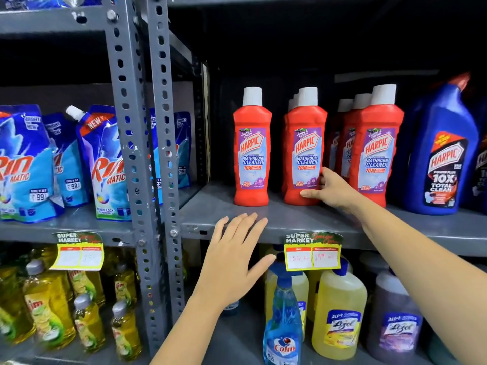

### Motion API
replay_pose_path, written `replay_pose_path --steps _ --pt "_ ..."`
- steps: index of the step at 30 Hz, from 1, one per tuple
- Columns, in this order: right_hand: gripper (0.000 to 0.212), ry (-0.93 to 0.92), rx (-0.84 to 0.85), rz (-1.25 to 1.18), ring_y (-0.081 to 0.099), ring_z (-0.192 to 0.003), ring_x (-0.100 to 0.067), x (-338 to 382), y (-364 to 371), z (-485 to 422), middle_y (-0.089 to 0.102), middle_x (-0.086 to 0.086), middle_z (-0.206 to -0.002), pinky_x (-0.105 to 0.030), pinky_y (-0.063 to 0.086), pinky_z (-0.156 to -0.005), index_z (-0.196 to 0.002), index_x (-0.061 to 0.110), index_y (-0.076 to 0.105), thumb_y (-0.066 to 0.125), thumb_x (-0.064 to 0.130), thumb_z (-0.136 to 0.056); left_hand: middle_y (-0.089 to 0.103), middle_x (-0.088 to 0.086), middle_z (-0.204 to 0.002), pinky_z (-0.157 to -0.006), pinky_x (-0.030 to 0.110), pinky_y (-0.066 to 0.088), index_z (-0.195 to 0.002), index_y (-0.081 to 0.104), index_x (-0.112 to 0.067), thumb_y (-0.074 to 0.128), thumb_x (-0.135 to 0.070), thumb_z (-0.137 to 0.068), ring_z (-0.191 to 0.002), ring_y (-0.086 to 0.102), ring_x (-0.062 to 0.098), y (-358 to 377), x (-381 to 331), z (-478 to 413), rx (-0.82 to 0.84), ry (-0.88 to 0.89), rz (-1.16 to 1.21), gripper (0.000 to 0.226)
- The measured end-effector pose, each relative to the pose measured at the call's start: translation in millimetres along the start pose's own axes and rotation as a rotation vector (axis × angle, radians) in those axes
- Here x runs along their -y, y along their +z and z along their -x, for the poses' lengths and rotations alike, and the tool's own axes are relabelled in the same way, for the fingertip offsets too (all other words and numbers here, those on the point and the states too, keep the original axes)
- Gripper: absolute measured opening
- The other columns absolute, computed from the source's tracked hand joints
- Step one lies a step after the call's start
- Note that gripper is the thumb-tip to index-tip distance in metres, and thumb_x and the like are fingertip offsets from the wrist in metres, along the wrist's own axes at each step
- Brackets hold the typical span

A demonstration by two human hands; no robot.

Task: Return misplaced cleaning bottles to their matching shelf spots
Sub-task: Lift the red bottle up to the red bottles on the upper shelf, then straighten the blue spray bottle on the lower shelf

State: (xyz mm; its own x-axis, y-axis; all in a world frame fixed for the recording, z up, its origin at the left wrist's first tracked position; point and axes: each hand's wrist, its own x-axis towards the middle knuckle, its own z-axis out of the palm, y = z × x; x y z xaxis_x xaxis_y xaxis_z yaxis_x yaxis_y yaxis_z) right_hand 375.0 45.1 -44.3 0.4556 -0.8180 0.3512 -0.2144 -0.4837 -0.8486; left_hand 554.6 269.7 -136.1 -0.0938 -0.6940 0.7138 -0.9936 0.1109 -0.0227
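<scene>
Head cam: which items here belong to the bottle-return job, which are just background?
In the job:
- right hand, gripping the middle red Harpic bottle
- left hand, open, at the shelf edge
- lone red Harpic bottle and the red row on the right

Background:
- blue Harpic bottle
- Rin pouches
- yellow dish-liquid bottles
- Colin spray
- Lizol bottles

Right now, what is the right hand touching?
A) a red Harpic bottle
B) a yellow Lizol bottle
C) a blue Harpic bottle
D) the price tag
A: the right hand has its fingers on the lower side of the middle red Harpic bottle standing on the shelf.
</scene>
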Motion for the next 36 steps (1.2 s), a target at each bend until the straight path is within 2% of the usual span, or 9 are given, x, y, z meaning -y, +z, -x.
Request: replay_pose_path --steps 6,10,16,20,25,27,30,33,36 --pt "0.068 -0.023 0.004 -0.008 0.06 -0.12 -0.025 -1 0 0 0.06 -0.013 -0.134 -0.042 0.047 -0.104 -0.136 0.004 0.044 0.078 -0.002 -0.077 0.04 -0.001 -0.15 -0.118 0.043 0.016 -0.146 0.035 -0.021 0.039 -0.055 -0.096 -0.14 0.03 0.017 0 0 -1 0.004 -0.004 -0.003 0.06" --pt "0.07 -0.02 0.006 -0.018 0.059 -0.122 -0.026 -2 0 1 0.06 -0.013 -0.135 -0.044 0.046 -0.105 -0.137 0.005 0.044 0.078 0.0 -0.076 0.041 -0.001 -0.15 -0.118 0.043 0.016 -0.146 0.036 -0.021 0.038 -0.055 -0.096 -0.14 0.031 0.017 -1 -2 -1 0.003 -0.009 -0.005 0.061" --pt "0.069 -0.024 0.007 -0.012 0.059 -0.116 -0.018 -2 -2 2 0.06 -0.01 -0.135 -0.032 0.048 -0.096 -0.136 0.009 0.046 0.08 0.004 -0.076 0.041 -0.001 -0.15 -0.118 0.044 0.017 -0.146 0.035 -0.021 0.037 -0.055 -0.096 -0.14 0.031 0.018 -1 -2 0 0.0 0.0 -0.011 0.06" --pt "0.071 -0.033 0.003 0.036 0.058 -0.121 -0.02 -5 -2 2 0.059 -0.008 -0.137 -0.038 0.047 -0.104 -0.138 0.012 0.044 0.081 0.012 -0.077 0.041 0.0 -0.15 -0.118 0.044 0.016 -0.146 0.035 -0.021 0.035 -0.056 -0.096 -0.14 0.031 0.018 1 -1 0 -0.003 0.005 -0.026 0.061" --pt "0.07 -0.075 -0.016 0.215 0.059 -0.115 -0.017 -5 -2 9 0.06 -0.006 -0.135 -0.033 0.046 -0.101 -0.136 0.013 0.046 0.083 0.026 -0.077 0.038 0.001 -0.152 -0.119 0.043 0.012 -0.149 0.03 -0.021 0.034 -0.055 -0.097 -0.142 0.027 0.018 2 0 1 -0.014 0.013 -0.053 0.061" --pt "0.067 -0.151 -0.145 0.313 0.06 -0.113 -0.018 1 -2 16 0.061 -0.006 -0.133 -0.03 0.046 -0.095 -0.135 0.011 0.049 0.08 0.031 -0.079 0.032 0.002 -0.156 -0.12 0.044 0.007 -0.151 0.026 -0.021 0.033 -0.055 -0.098 -0.146 0.02 0.018 4 0 3 -0.018 0.015 -0.057 0.063" --pt "0.047 -0.427 -0.535 0.31 0.061 -0.103 -0.019 16 0 39 0.059 -0.012 -0.126 -0.034 0.052 -0.086 -0.13 0.006 0.053 0.069 0.025 -0.089 0.014 0.004 -0.163 -0.121 0.046 0.0 -0.154 0.013 -0.019 0.032 -0.055 -0.099 -0.15 0.003 0.018 8 1 12 -0.027 0.024 -0.107 0.068" --pt "0.02 -0.757 -0.947 0.2 0.054 -0.082 -0.012 21 9 86 0.062 -0.018 -0.104 -0.017 0.047 -0.071 -0.111 0.0 0.061 0.056 0.011 -0.095 0.002 0.008 -0.164 -0.12 0.053 0.004 -0.154 0.006 -0.015 0.032 -0.055 -0.099 -0.15 -0.002 0.022 18 4 30 0.012 0.031 -0.18 0.073" --pt "0.012 -0.933 -1.012 0.233 0.048 -0.082 -0.024 -2 29 139 0.058 -0.024 -0.088 -0.013 0.037 -0.078 -0.099 -0.01 0.061 0.055 -0.001 -0.093 0.001 0.01 -0.163 -0.119 0.054 0.006 -0.154 0.005 -0.014 0.033 -0.053 -0.1 -0.15 -0.001 0.023 37 10 58 0.078 0.028 -0.173 0.073"
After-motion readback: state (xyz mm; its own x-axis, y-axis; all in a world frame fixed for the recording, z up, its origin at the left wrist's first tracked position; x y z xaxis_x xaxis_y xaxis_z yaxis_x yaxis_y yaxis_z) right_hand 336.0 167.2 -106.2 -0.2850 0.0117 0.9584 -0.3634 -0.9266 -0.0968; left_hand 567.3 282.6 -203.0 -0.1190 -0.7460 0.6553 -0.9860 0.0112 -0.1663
